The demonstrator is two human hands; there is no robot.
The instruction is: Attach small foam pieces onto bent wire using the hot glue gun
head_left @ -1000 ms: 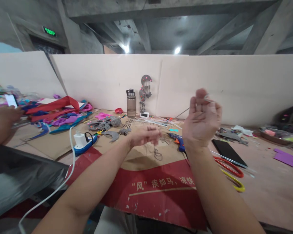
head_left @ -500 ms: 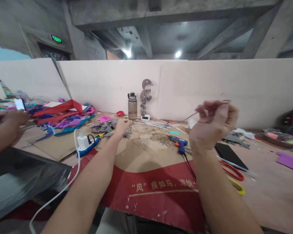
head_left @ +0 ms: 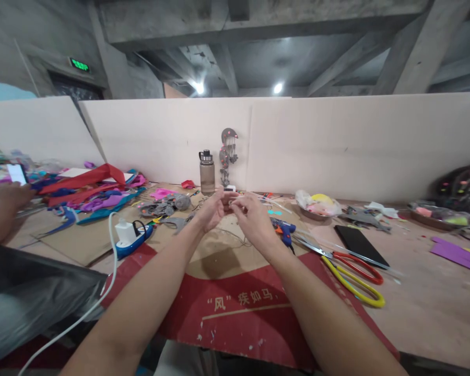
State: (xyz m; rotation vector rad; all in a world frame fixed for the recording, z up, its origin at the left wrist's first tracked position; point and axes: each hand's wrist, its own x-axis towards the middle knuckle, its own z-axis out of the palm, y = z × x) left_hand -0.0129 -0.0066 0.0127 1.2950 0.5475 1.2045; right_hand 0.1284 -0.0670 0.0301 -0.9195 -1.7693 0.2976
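Observation:
My left hand (head_left: 214,211) and my right hand (head_left: 250,213) meet above the middle of the cardboard sheet (head_left: 235,313). Fingers of both are curled in a pinch around something too small to make out. A thin dark strand hangs below them. Behind them, a grey crescent ornament with pink dots (head_left: 229,134) stands against the white partition, beside a water bottle (head_left: 207,175). Just right of my right hand lies a blue glue gun (head_left: 285,231).
Scissors (head_left: 352,271) and a black phone-like slab (head_left: 360,245) lie right. A power strip (head_left: 131,243) with a white cable, grey felt pieces (head_left: 162,205) and coloured fabric (head_left: 90,183) are left. At the far left, another person's hand (head_left: 8,201) holds a phone.
My right hand has come down and left to meet my left hand, which has moved slightly right. The scissors and a bagged bowl now show fully. The view has shifted a little.

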